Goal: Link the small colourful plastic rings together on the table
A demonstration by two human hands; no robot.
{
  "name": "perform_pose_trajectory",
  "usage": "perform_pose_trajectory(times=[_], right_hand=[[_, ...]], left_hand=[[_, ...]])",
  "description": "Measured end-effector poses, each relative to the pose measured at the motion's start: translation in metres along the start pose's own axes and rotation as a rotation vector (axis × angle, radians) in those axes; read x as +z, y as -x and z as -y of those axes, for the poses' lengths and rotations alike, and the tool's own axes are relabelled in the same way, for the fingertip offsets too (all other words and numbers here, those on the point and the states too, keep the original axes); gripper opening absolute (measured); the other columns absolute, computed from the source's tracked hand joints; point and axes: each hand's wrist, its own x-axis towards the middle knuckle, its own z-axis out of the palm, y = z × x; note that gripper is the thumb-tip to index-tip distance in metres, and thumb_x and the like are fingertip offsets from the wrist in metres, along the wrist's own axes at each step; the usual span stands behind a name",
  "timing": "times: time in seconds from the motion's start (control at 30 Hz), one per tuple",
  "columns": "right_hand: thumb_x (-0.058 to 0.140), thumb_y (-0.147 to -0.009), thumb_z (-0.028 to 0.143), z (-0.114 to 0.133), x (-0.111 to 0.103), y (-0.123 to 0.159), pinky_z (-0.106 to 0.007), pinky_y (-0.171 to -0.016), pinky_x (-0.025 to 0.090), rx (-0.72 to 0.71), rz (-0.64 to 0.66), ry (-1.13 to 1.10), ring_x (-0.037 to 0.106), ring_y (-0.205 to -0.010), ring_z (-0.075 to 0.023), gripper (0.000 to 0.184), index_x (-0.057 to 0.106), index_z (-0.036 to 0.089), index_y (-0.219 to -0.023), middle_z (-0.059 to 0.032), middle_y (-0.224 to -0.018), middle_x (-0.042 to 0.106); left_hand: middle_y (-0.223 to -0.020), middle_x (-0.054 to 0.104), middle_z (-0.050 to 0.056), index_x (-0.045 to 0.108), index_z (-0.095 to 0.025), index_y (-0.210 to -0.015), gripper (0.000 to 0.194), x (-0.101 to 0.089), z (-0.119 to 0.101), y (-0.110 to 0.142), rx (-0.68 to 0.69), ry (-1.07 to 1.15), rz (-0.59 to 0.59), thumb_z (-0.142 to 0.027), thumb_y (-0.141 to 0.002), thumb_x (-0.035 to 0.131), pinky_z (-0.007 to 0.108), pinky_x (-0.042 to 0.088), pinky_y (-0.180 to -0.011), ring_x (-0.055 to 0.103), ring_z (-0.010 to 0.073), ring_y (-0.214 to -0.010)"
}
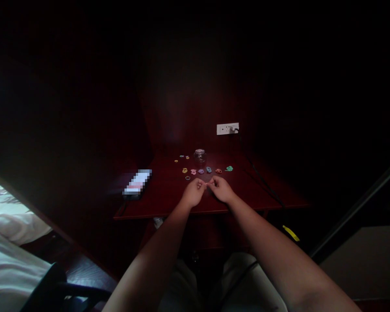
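Observation:
My left hand [195, 192] and my right hand [221, 189] meet over the dark red desk, fingertips pinched together. Something small and pinkish may be between them, but it is too small to make out. Just beyond lies a row of small coloured band-like loops in little piles: yellow [185, 170], pink [193, 172], purple [200, 171], blue [209, 170], orange-red [218, 171] and green [229, 168]. A single dull loop [187, 178] rests near my left hand. Behind the row stands a clear jar [199, 157] with a pale top.
A few loose loops [182, 156] lie left of the jar. At the desk's left edge a lit phone [137, 183] is propped up. A wall socket [227, 128] holds a plug, whose dark cable [263, 179] runs down the right side. A yellow strip [291, 233] shows at lower right.

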Motion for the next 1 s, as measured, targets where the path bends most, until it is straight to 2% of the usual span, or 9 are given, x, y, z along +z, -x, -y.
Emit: perform_pose_trajectory(times=[0.33,0.57,0.77,1.0], right_hand=[[0.047,-0.071,0.021,0.0001,0.0002,-0.0002,-0.021,-0.054,0.034,-0.013,0.004,-0.025,0.045,-0.054,-0.0099,0.009,0.048,0.016,-0.063,0.0011,-0.06,0.055],[0.049,-0.071,0.024,-0.0009,0.0004,-0.0008,-0.021,-0.053,0.034,-0.008,0.004,-0.032,0.045,-0.053,-0.01,0.011,0.048,0.016,-0.063,0.0012,-0.058,0.054],[0.048,-0.07,0.023,0.0004,0.0001,-0.0002,-0.021,-0.053,0.034,-0.011,0.008,-0.038,0.045,-0.054,-0.0099,0.009,0.05,0.016,-0.064,0.001,-0.059,0.054],[0.049,-0.069,0.026,-0.0006,-0.0004,-0.0001,-0.021,-0.049,0.031,-0.008,-0.001,-0.043,0.042,-0.049,-0.0091,0.012,0.05,0.016,-0.063,0.0023,-0.055,0.051]], left_hand=[[-0.064,0.059,0.001,0.053,-0.014,-0.069,0.014,-0.0007,0.0075,-0.0034,0.084,0.196,0.121,-0.025,-0.075,0.048,0.021,0.04,-0.06,0.052,0.0091,-0.058],[-0.066,0.059,0.001,0.053,-0.014,-0.072,0.012,-0.0006,0.0068,-0.0019,0.068,0.211,0.087,-0.025,-0.075,0.049,0.021,0.04,-0.061,0.052,0.0094,-0.06],[-0.065,0.059,0.001,0.053,-0.014,-0.07,0.012,-0.0021,0.0047,-0.0008,0.076,0.209,0.113,-0.024,-0.074,0.051,0.021,0.04,-0.06,0.052,0.0093,-0.06],[-0.065,0.057,0.001,0.054,-0.013,-0.073,0.014,0.0,0.0071,-0.0012,0.059,0.191,0.071,-0.027,-0.073,0.054,0.02,0.038,-0.055,0.05,0.0087,-0.058]])
